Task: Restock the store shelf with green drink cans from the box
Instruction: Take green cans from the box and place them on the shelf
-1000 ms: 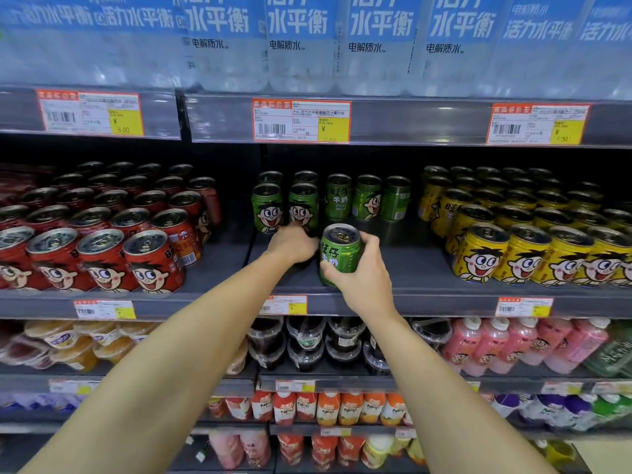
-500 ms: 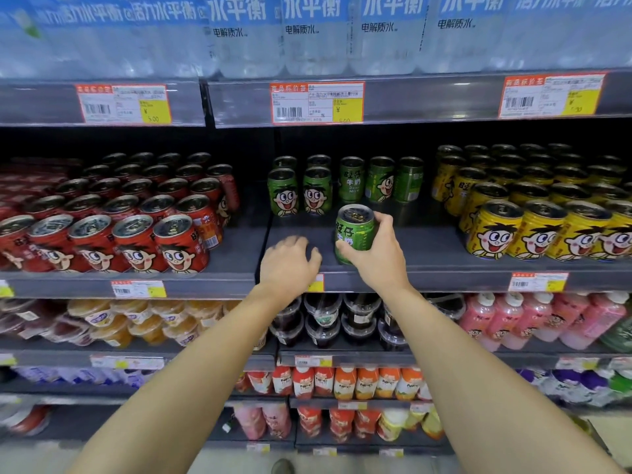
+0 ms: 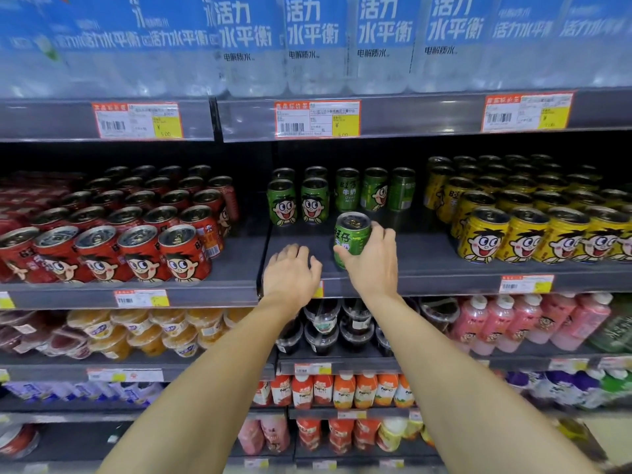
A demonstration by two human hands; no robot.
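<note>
My right hand [image 3: 371, 260] grips a green drink can [image 3: 350, 236] that stands upright near the front of the grey shelf [image 3: 427, 265]. My left hand [image 3: 290, 271] hovers just left of it over the shelf's front edge, fingers loosely curled and holding nothing. Several more green cans [image 3: 314, 200] stand further back on the same shelf, some with the cartoon face turned forward. The box is not in view.
Red cans [image 3: 136, 248] fill the shelf to the left and yellow cans [image 3: 533, 234] crowd the right. Bare shelf lies around the held can. Large water bottles [image 3: 314, 46] stand on the shelf above. Cups, pink bottles and juice cartons fill the shelves below.
My left hand has drawn back from among the rear green cans to the shelf's front edge, empty. The right hand keeps its hold on the can, which now stands on the shelf.
</note>
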